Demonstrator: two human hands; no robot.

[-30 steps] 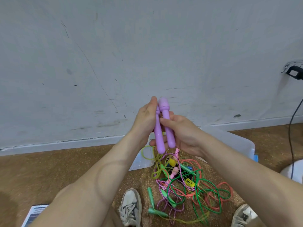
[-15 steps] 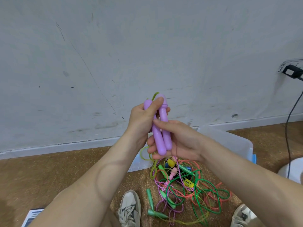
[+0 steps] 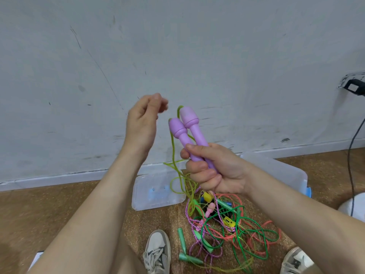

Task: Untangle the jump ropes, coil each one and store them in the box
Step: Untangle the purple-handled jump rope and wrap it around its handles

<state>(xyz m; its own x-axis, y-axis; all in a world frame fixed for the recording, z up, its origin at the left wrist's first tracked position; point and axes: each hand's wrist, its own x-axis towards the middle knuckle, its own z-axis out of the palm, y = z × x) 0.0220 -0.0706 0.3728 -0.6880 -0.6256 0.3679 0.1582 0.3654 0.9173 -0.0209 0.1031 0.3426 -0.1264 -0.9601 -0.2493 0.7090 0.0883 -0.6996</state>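
The left hand (image 3: 142, 123) has let go of the purple handles (image 3: 187, 127) since the earlier frame and is lifting away up and to the left, leaving the right hand (image 3: 219, 171) gripping both handles alone. A brown floor (image 3: 59, 210) is running back to a pale wall. On it a clear box (image 3: 280, 171) is sitting behind the right forearm, with a clear lid (image 3: 158, 192) lying flat beside it. Nearer, a tangle of green, orange, pink and purple ropes (image 3: 233, 226) is lying between the person's shoes. The right fingers (image 3: 199, 167) are curling tightly round the lower ends of the two handles, held side by side, heads up. A yellow-green cord (image 3: 173, 155) is trailing from the heads down into the tangle. The left fingers (image 3: 160, 101) are hanging loosely curled and blurred, apparently holding nothing. For this step, the left hand is probably best taking the cord just below the handles and drawing it out slowly, lifting crossing loops off rather than tugging knots tighter.
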